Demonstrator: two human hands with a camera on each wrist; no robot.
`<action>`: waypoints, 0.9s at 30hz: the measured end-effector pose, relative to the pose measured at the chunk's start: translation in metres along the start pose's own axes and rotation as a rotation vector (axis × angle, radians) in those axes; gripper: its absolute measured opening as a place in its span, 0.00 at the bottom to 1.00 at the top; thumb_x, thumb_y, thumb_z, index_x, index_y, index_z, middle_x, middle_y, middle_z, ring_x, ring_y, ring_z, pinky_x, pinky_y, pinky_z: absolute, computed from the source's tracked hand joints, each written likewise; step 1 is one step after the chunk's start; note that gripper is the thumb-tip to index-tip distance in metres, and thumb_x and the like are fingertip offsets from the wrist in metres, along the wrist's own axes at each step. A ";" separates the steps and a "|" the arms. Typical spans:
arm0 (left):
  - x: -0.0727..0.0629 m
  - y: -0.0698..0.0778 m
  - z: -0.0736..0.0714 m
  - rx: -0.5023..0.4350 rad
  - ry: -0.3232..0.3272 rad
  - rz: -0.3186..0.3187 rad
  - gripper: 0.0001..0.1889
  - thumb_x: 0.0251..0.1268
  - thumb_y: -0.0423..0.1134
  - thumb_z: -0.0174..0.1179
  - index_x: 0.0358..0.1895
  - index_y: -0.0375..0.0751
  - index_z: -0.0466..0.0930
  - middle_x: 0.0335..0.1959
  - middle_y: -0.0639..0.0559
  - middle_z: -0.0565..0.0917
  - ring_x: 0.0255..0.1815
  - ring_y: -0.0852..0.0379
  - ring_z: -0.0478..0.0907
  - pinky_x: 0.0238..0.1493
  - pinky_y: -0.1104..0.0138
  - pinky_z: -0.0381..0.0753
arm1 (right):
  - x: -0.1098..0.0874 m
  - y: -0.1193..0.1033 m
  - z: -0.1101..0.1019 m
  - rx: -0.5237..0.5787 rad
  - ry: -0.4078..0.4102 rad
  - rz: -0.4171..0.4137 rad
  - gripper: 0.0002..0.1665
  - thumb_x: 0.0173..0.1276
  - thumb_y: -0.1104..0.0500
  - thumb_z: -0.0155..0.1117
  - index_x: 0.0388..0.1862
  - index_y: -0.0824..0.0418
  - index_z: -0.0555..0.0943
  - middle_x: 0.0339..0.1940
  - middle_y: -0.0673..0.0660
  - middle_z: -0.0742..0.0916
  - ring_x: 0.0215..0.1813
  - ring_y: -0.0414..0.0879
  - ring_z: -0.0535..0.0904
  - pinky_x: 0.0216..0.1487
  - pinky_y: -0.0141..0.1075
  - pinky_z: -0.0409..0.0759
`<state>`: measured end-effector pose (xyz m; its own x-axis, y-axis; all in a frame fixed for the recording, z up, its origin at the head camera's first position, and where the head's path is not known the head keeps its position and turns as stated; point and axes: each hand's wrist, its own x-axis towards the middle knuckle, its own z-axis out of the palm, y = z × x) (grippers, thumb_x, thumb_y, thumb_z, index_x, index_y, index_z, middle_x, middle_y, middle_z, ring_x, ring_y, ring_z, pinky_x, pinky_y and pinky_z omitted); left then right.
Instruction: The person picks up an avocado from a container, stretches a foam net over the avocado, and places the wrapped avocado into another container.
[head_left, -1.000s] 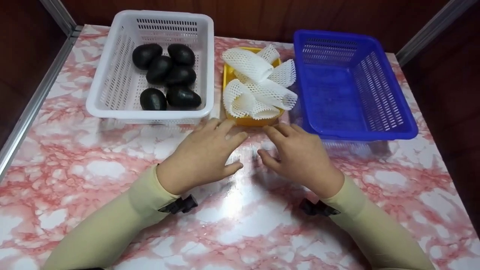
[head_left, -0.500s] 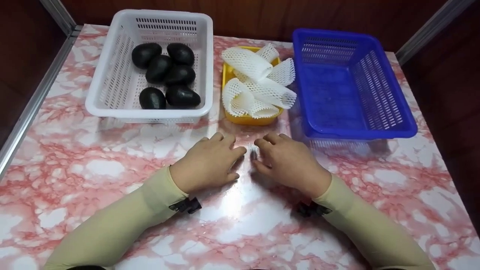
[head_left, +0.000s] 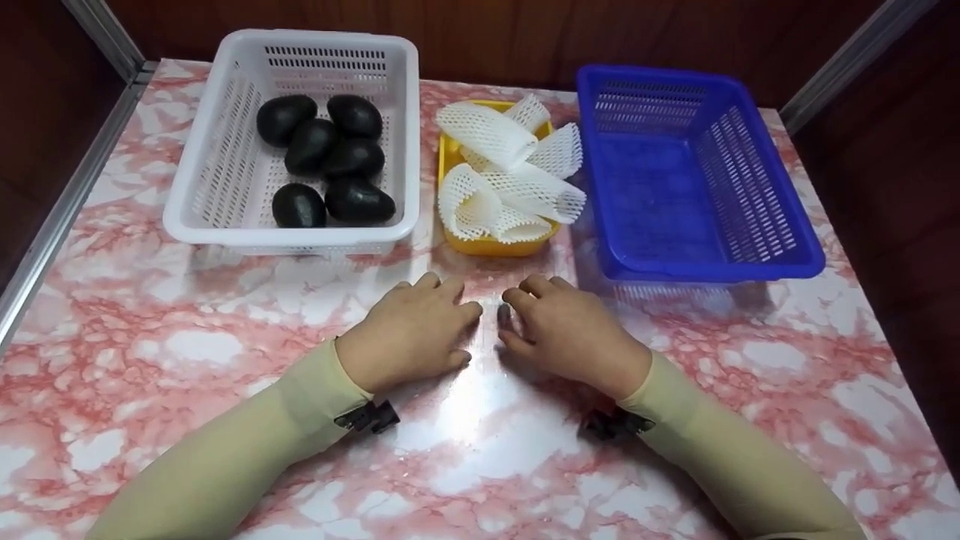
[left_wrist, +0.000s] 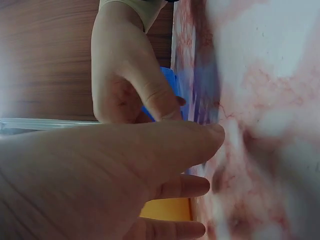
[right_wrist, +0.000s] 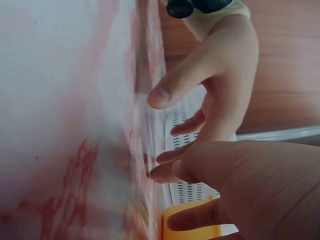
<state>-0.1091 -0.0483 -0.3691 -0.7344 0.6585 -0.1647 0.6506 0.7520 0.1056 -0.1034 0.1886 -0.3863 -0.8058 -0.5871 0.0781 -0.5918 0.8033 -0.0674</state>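
Note:
My left hand (head_left: 409, 330) rests palm down over the marbled table, fingers relaxed and spread, holding nothing. Facing it, a small gap away, is my right hand (head_left: 574, 330), also without anything in its fingers. Just beyond both hands stands a yellow container (head_left: 491, 246) heaped with white foam net sleeves (head_left: 487, 135). Several dark avocados (head_left: 300, 206) lie in a white slotted basket (head_left: 292, 237) at the far left. In the left wrist view the fingertips (left_wrist: 197, 186) hang close to the tabletop; whether they touch it I cannot tell.
A blue slotted basket (head_left: 716, 268) stands at the back right. The pink and white marbled table (head_left: 465, 465) runs under everything. Brown wood panels (head_left: 495, 37) wall the back and sides, with metal strips (head_left: 97, 142) at the corners.
Both hands have drawn back from the yellow container's front edge toward me, and the right has come slightly left. The baskets, avocados and sleeves keep their places; the head view has shifted slightly.

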 end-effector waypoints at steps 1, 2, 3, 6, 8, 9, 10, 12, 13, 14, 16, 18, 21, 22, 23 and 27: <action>-0.001 0.001 -0.002 0.000 0.004 -0.002 0.25 0.72 0.57 0.67 0.64 0.48 0.83 0.62 0.40 0.83 0.59 0.38 0.80 0.49 0.43 0.88 | -0.001 -0.001 0.001 0.000 -0.006 -0.001 0.21 0.75 0.41 0.68 0.51 0.57 0.84 0.44 0.57 0.87 0.42 0.57 0.85 0.35 0.53 0.86; -0.001 0.001 -0.005 0.001 0.013 -0.003 0.24 0.73 0.57 0.66 0.63 0.48 0.83 0.64 0.40 0.82 0.61 0.38 0.80 0.49 0.43 0.88 | -0.001 -0.001 0.001 0.000 -0.012 -0.002 0.22 0.75 0.41 0.68 0.51 0.57 0.84 0.44 0.57 0.87 0.42 0.57 0.85 0.37 0.52 0.86; -0.002 0.002 -0.008 -0.001 0.025 -0.005 0.23 0.74 0.57 0.65 0.63 0.48 0.84 0.64 0.41 0.82 0.62 0.39 0.80 0.50 0.43 0.89 | -0.002 -0.002 0.002 -0.001 -0.015 -0.003 0.22 0.75 0.41 0.68 0.51 0.57 0.84 0.44 0.57 0.87 0.42 0.58 0.84 0.38 0.52 0.86; -0.006 0.001 -0.022 -0.024 0.065 -0.003 0.24 0.75 0.57 0.66 0.65 0.49 0.83 0.65 0.43 0.82 0.63 0.40 0.81 0.55 0.43 0.88 | -0.003 -0.002 0.004 -0.005 -0.021 -0.005 0.21 0.75 0.41 0.70 0.51 0.56 0.85 0.45 0.58 0.87 0.44 0.58 0.84 0.44 0.52 0.85; -0.009 -0.003 -0.034 -0.055 0.088 -0.003 0.25 0.75 0.58 0.67 0.67 0.50 0.83 0.64 0.45 0.81 0.62 0.41 0.81 0.56 0.45 0.88 | -0.004 -0.002 0.005 -0.006 -0.022 -0.006 0.20 0.74 0.41 0.70 0.50 0.56 0.85 0.46 0.58 0.87 0.45 0.58 0.83 0.47 0.52 0.84; -0.011 -0.007 -0.041 -0.070 0.098 -0.005 0.27 0.74 0.59 0.69 0.69 0.50 0.82 0.64 0.46 0.81 0.62 0.42 0.81 0.58 0.45 0.87 | -0.004 -0.002 0.006 -0.004 -0.023 -0.005 0.20 0.74 0.41 0.70 0.50 0.56 0.85 0.46 0.58 0.87 0.45 0.58 0.83 0.47 0.52 0.84; -0.014 -0.011 -0.048 -0.080 0.106 -0.010 0.29 0.73 0.59 0.69 0.70 0.50 0.82 0.64 0.46 0.81 0.61 0.42 0.81 0.60 0.46 0.87 | -0.004 -0.003 0.006 0.001 -0.024 -0.005 0.19 0.74 0.41 0.70 0.49 0.55 0.85 0.46 0.58 0.87 0.45 0.59 0.82 0.47 0.52 0.83; -0.018 -0.020 -0.061 -0.094 0.117 -0.032 0.29 0.72 0.60 0.70 0.70 0.51 0.82 0.66 0.47 0.80 0.61 0.44 0.81 0.58 0.47 0.88 | -0.004 -0.004 0.008 0.013 -0.027 -0.002 0.18 0.74 0.41 0.70 0.48 0.54 0.85 0.46 0.58 0.87 0.45 0.59 0.82 0.46 0.51 0.83; -0.020 -0.024 -0.068 -0.094 0.124 -0.044 0.28 0.73 0.59 0.70 0.69 0.52 0.82 0.67 0.47 0.80 0.62 0.44 0.82 0.57 0.47 0.88 | -0.005 -0.004 0.008 0.019 -0.029 0.001 0.18 0.74 0.42 0.70 0.48 0.53 0.85 0.47 0.58 0.87 0.45 0.59 0.82 0.45 0.51 0.83; -0.021 -0.029 -0.075 -0.083 0.125 -0.056 0.27 0.73 0.59 0.70 0.68 0.53 0.83 0.67 0.47 0.81 0.62 0.44 0.82 0.56 0.47 0.89 | -0.005 -0.005 0.009 0.024 -0.029 0.003 0.17 0.74 0.42 0.70 0.48 0.53 0.85 0.47 0.58 0.86 0.45 0.59 0.81 0.44 0.51 0.83; -0.021 -0.037 -0.089 -0.059 0.117 -0.074 0.26 0.73 0.59 0.69 0.67 0.52 0.83 0.67 0.46 0.81 0.63 0.42 0.82 0.56 0.45 0.89 | -0.005 -0.005 0.010 0.025 -0.028 0.012 0.17 0.74 0.42 0.69 0.47 0.53 0.85 0.48 0.58 0.86 0.46 0.59 0.81 0.42 0.51 0.83; -0.020 -0.044 -0.104 -0.047 0.088 -0.088 0.27 0.74 0.59 0.68 0.69 0.51 0.82 0.68 0.44 0.81 0.63 0.41 0.82 0.55 0.43 0.89 | -0.005 -0.006 0.010 0.017 -0.025 0.019 0.17 0.74 0.42 0.69 0.47 0.53 0.85 0.49 0.59 0.86 0.47 0.60 0.81 0.41 0.51 0.84; -0.015 -0.059 -0.124 -0.051 0.037 -0.100 0.30 0.76 0.58 0.65 0.74 0.49 0.79 0.70 0.42 0.80 0.64 0.39 0.82 0.59 0.40 0.87 | -0.004 -0.005 0.008 0.002 -0.027 0.026 0.18 0.74 0.41 0.69 0.48 0.54 0.84 0.50 0.59 0.86 0.48 0.61 0.80 0.39 0.52 0.84; -0.012 -0.066 -0.130 -0.055 0.034 -0.102 0.30 0.77 0.58 0.64 0.74 0.48 0.78 0.71 0.42 0.80 0.63 0.38 0.82 0.60 0.39 0.87 | -0.004 -0.005 0.008 0.000 -0.029 0.029 0.19 0.74 0.41 0.69 0.48 0.54 0.84 0.50 0.60 0.86 0.48 0.61 0.80 0.39 0.52 0.84; -0.008 -0.075 -0.137 -0.063 0.037 -0.113 0.29 0.78 0.57 0.63 0.75 0.47 0.78 0.71 0.41 0.80 0.62 0.39 0.82 0.62 0.39 0.86 | -0.003 -0.005 0.007 0.000 -0.032 0.032 0.19 0.74 0.41 0.69 0.48 0.54 0.84 0.50 0.60 0.85 0.48 0.61 0.80 0.39 0.52 0.84; 0.011 -0.123 -0.154 -0.062 0.074 -0.168 0.26 0.80 0.55 0.58 0.70 0.43 0.81 0.64 0.38 0.83 0.57 0.39 0.79 0.64 0.37 0.81 | 0.000 -0.004 0.008 0.010 -0.047 0.035 0.17 0.75 0.41 0.68 0.47 0.52 0.83 0.49 0.58 0.85 0.48 0.60 0.80 0.37 0.51 0.84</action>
<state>-0.2271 -0.1291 -0.2332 -0.8455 0.5219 -0.1132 0.5059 0.8507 0.1429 -0.1014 0.1848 -0.3940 -0.8260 -0.5629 0.0284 -0.5632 0.8225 -0.0788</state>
